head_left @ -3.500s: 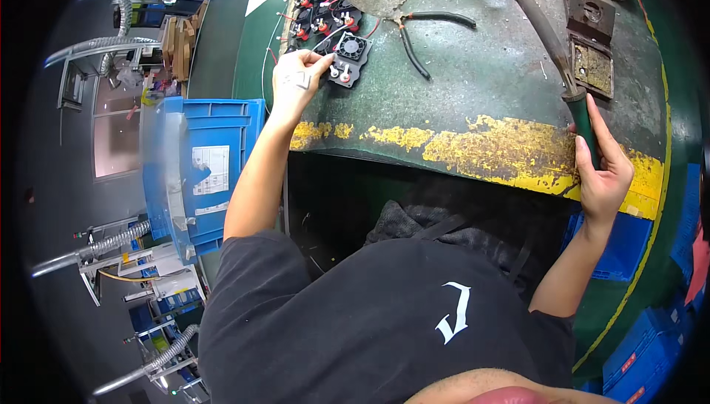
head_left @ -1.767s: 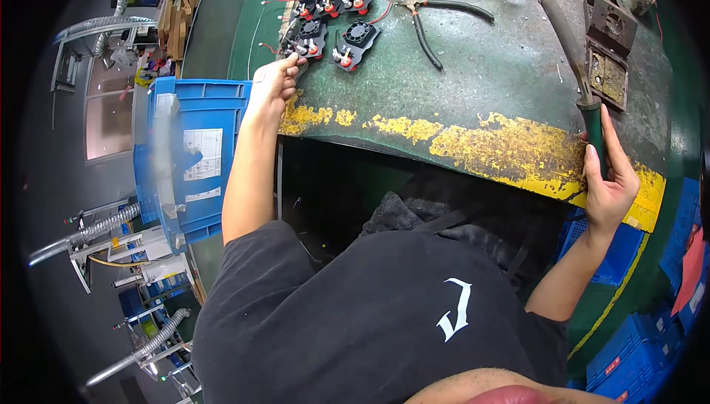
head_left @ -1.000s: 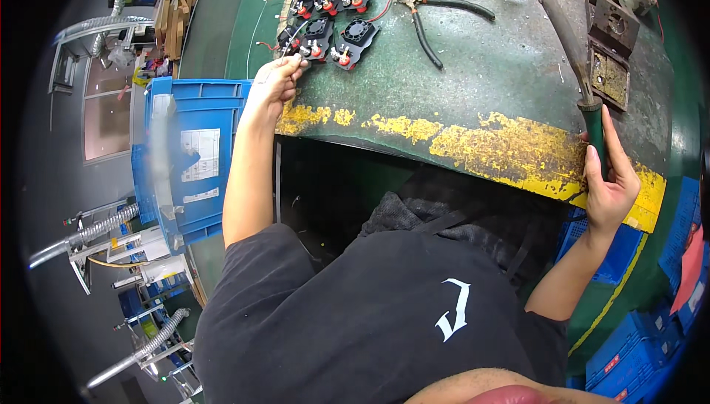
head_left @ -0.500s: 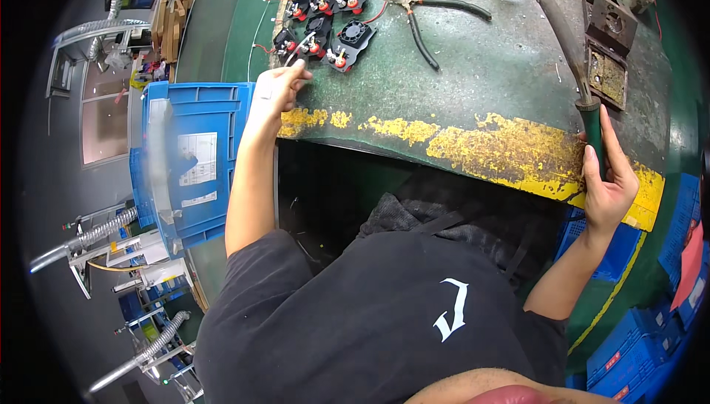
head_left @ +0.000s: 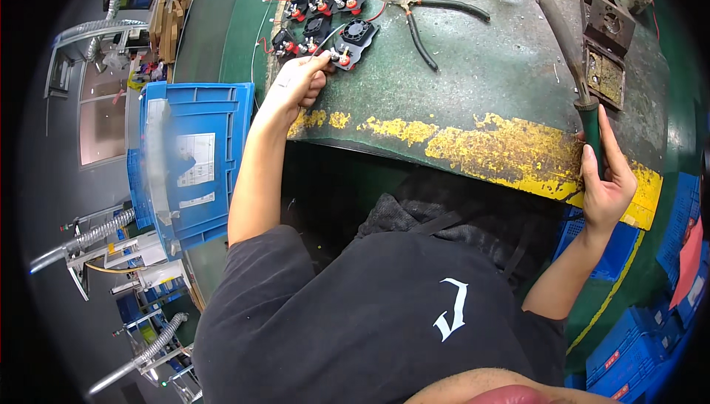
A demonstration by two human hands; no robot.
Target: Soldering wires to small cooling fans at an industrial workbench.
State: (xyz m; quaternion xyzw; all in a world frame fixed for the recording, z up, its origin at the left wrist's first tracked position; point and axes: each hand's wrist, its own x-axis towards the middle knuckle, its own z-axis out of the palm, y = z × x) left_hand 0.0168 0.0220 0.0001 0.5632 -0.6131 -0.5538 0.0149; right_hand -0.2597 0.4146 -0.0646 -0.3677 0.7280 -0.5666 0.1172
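Observation:
My left hand (head_left: pixel 305 82) is closed in a pinch on a thin grey strand (head_left: pixel 330 38), which curves up from the fingertips. Whether it is solder or a lead I cannot tell. Just beyond the fingers lies a black fan module (head_left: pixel 356 32) with a red-and-metal terminal (head_left: pixel 342 57); contact between them is unclear. Wrapped round the green handle of a large soldering iron (head_left: pixel 589 126) is my right hand (head_left: pixel 609 186). The iron's long shaft points away over the bench, its tip near a rusty metal box.
Several more fan modules (head_left: pixel 319 6) with red wires sit at the far left of the worn green bench (head_left: pixel 488 71). Black-handled pliers (head_left: pixel 423 41) lie mid-bench. The rusty box (head_left: pixel 606 71) stands at right. A blue crate (head_left: pixel 196 167) is left of the bench.
My left hand has moved right, carrying the thin strand from the leftmost modules to the nearest fan module. My right hand and the soldering iron are practically still.

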